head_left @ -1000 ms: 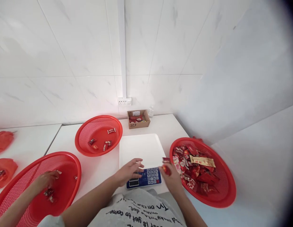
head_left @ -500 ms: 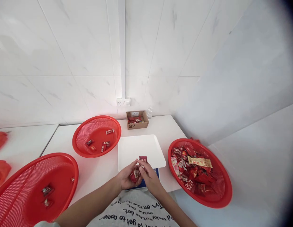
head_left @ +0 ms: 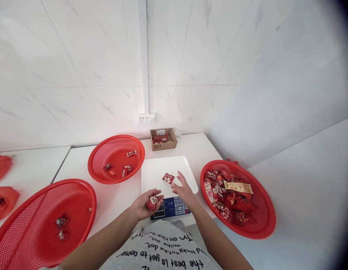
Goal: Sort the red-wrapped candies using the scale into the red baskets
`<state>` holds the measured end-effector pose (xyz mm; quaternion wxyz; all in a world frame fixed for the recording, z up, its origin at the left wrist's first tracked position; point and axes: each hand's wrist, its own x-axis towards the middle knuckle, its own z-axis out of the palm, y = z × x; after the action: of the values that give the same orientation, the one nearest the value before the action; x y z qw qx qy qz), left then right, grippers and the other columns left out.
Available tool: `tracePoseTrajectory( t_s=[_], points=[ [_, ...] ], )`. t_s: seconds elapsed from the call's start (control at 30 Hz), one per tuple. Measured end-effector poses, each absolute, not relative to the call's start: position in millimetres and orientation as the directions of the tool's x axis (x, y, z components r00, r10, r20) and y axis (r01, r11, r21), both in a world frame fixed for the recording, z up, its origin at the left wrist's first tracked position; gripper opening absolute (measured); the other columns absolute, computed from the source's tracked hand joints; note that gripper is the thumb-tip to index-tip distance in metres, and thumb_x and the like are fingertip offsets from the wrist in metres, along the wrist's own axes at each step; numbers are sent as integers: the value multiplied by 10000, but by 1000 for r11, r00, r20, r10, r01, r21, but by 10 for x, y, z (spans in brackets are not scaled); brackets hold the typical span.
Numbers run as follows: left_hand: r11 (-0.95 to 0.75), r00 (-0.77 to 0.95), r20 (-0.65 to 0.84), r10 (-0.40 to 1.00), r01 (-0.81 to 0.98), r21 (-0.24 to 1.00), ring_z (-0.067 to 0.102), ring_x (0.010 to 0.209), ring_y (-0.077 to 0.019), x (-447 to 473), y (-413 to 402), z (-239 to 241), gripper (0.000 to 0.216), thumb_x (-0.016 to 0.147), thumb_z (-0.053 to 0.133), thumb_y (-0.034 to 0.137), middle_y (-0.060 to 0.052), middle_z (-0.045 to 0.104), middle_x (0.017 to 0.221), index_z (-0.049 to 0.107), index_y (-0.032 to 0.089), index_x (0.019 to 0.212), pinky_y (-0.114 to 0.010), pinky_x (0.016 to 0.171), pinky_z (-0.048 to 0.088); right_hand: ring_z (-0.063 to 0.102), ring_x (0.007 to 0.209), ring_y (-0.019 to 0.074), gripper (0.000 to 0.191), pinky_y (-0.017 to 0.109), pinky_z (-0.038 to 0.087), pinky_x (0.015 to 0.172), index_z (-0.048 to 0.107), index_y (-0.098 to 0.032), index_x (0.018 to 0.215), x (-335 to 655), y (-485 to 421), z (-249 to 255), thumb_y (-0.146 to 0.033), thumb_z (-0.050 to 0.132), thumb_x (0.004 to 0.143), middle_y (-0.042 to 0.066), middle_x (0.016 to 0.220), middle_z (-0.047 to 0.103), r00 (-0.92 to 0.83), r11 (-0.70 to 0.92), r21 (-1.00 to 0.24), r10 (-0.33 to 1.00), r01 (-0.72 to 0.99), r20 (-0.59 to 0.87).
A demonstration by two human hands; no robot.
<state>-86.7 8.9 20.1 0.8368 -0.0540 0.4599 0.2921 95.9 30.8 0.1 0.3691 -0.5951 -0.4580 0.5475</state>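
My left hand (head_left: pixel 146 206) cups a small red wrapped candy (head_left: pixel 152 202) just left of the scale's blue keypad (head_left: pixel 174 208). My right hand (head_left: pixel 183 189) hovers open over the front edge of the white scale tray (head_left: pixel 157 172), fingers spread. A single red candy packet (head_left: pixel 168 178) lies on the tray, a little ahead and to the left of my right fingertips. To my right stands a red mesh basket (head_left: pixel 264 228) heaped with red sweets and one gold packet (head_left: pixel 238 186).
A red basket (head_left: pixel 101 153) with a few candies sits at the back left, and a larger one (head_left: pixel 78 191) with a few candies at the near left. A small cardboard box (head_left: pixel 163 139) stands by the wall socket (head_left: pixel 146 119). Red plastic bags (head_left: pixel 3 198) lie far left.
My right hand carried a packet from beside the right basket to my left hand, then let one packet down on the scale tray and opened. My left hand now holds a candy.
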Motion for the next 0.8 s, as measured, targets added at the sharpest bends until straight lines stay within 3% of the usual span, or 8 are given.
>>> tracePoseTrajectory(
  t_s=[0.13,0.2,0.3,0.4,0.5,0.63,0.8],
  points=[
    [811,395,-781,484,-538,230,660,717,-169,-793,52,166,125,841,492,226,-102,633,880,510,143,933,-261,613,535,592,823,163,416,383,455,855,548,-196,1140,984,127,25,-332,523,749,93,1170,550,-100,-200,-894,960,402,-260],
    [793,396,-756,520,-553,256,651,701,-162,-741,19,159,121,860,459,233,-84,627,825,512,135,904,-264,621,528,579,900,177,398,374,445,872,563,-228,1133,923,-27,27,-322,543,747,72,1158,553,-252,-87,-906,946,415,-206],
    [776,388,-738,553,-562,285,606,593,-117,-657,-24,179,162,875,440,270,-33,597,701,520,131,848,-230,584,507,490,1094,221,523,375,395,937,539,-260,1182,799,-202,42,-327,654,676,69,1228,508,-453,119,-907,888,405,-86],
    [785,364,-749,554,-527,325,569,553,-100,-597,-55,197,152,867,462,270,-4,576,644,525,139,823,-209,545,482,509,1051,232,397,383,406,903,581,-217,1113,733,-264,58,-302,603,726,88,1127,574,-472,174,-883,879,436,-60],
    [765,360,-713,602,-517,384,583,638,-101,-589,-91,199,139,847,503,272,-6,592,680,531,145,797,-211,637,489,553,981,212,300,373,420,866,579,-203,1083,750,-269,80,-271,451,821,84,1059,616,-394,101,-899,915,425,-84],
    [782,424,-663,616,-424,456,605,756,-126,-637,-147,213,201,782,589,355,-15,625,812,537,169,838,-256,751,476,586,872,191,266,333,447,782,585,-192,975,803,-266,106,-328,402,840,60,948,648,-234,-68,-934,960,351,-158],
    [722,386,-633,671,-143,677,517,583,-79,-703,-186,203,289,706,649,415,20,573,670,520,163,763,-175,519,380,512,492,127,261,254,396,495,523,-184,752,798,-248,101,-403,393,814,-10,601,573,-113,-322,-927,931,192,-347]
  ],
)
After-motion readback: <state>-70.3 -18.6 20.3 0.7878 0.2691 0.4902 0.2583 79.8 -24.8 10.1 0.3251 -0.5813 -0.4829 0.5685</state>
